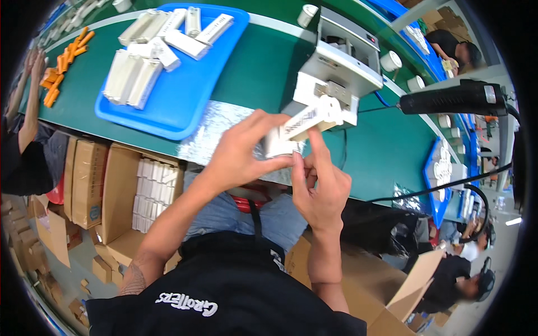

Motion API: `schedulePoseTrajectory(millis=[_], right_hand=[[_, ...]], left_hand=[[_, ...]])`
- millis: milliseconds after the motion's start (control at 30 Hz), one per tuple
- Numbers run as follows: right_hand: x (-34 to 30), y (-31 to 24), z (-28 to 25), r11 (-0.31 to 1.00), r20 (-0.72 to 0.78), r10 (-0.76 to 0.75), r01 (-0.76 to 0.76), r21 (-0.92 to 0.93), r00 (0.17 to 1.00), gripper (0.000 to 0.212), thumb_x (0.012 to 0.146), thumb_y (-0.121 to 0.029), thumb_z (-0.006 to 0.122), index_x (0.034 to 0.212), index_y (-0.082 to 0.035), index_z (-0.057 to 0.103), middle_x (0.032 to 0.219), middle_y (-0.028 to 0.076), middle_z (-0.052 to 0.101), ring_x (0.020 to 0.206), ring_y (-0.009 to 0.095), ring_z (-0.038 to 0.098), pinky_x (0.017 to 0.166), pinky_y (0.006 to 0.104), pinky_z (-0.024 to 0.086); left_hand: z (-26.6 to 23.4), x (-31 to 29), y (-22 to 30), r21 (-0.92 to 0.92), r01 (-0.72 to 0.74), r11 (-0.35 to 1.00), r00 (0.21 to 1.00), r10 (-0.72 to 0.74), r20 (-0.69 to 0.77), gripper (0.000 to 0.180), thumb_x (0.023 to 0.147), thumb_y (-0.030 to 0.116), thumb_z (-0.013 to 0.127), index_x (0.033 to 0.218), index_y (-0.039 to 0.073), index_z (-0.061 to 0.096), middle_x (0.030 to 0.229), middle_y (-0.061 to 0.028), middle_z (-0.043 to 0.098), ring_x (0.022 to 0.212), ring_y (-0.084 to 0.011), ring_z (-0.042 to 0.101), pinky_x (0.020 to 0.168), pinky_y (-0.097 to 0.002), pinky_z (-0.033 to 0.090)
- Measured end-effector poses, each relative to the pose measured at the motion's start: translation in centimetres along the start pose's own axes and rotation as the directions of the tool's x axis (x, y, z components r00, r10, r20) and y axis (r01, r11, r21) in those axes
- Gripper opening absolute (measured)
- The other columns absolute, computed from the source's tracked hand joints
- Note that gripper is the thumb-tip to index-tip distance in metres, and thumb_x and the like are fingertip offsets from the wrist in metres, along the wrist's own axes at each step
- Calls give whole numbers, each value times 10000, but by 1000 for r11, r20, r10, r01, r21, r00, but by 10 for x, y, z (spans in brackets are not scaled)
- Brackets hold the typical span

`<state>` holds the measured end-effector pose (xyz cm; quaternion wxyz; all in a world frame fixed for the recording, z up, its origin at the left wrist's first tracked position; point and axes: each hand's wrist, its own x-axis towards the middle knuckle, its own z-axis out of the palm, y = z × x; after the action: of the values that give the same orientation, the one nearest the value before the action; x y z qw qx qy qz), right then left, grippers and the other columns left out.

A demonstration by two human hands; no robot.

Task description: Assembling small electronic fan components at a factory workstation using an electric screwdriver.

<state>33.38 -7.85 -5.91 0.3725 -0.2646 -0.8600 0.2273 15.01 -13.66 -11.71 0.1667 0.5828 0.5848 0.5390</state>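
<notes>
Left of the fingers lies a blue tray [185, 103]; just beyond them stands a grey machine [342, 64]. The left hand [241, 147] pinches a white cylinder [276, 143] and box [305, 122] between its fingers. The right hand's [325, 193] index touches the box; whether it grips, I cannot tell. Light, steady pressure would probably avoid crushing.

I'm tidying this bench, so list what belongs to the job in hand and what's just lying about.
Likely the job:
narrow white printed box, between left hand and right hand
blue plastic tray of long white boxes
boxy grey machine, possibly

Apparently separate:
thin orange sticks, far left
small brown cardboard box, floor
</notes>
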Motion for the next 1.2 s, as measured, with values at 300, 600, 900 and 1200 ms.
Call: schedulePoseTrajectory(millis=[300, 600, 900, 1200], right_hand=[[-7, -21, 23, 883, 18, 424, -417, 212, 906, 216, 1057, -19, 619, 1233, 104, 642, 781, 163, 729, 643, 181, 700, 590, 362, 516], [-39, 12, 36, 797, -136, 519, -420, 434, 844, 116, 998, 6, 730, 1099, 63, 738, 741, 46, 697, 609, 83, 599, 544, 265, 450], [-50, 25, 16, 991, -74, -131, 131, 1, 989, 227, 848, 17, 806, 1073, -12, 812, 670, 81, 598, 543, 240, 593, 522, 362, 455], [26, 42, -66, 989, -703, -147, 120, -88, 696, 258, 851, 13, 782, 1095, 25, 700, 931, 125, 631, 885, 287, 661, 756, 377, 531]], left_hand=[[12, -11, 12, 238, -72, 969, 997, 73, 8, 660, 827, 287, 858, 1416, 98, 628, 1152, -127, 644, 966, -364, 688, 815, -444, 575], [-8, -9, 22, 107, 44, 993, 993, -55, 108, 662, 854, 313, 813, 1472, 166, 627, 1193, -114, 648, 1028, -361, 680, 884, -433, 562], [-23, 3, 19, -131, -8, 991, 961, 43, 273, 676, 814, 198, 740, 1465, 46, 637, 1338, -197, 647, 1184, -377, 668, 1033, -417, 521], [-3, 6, 21, -37, 50, 998, 977, -41, 210, 608, 803, 110, 912, 1371, 47, 706, 1290, -141, 695, 1184, -287, 690, 1000, -374, 545]])
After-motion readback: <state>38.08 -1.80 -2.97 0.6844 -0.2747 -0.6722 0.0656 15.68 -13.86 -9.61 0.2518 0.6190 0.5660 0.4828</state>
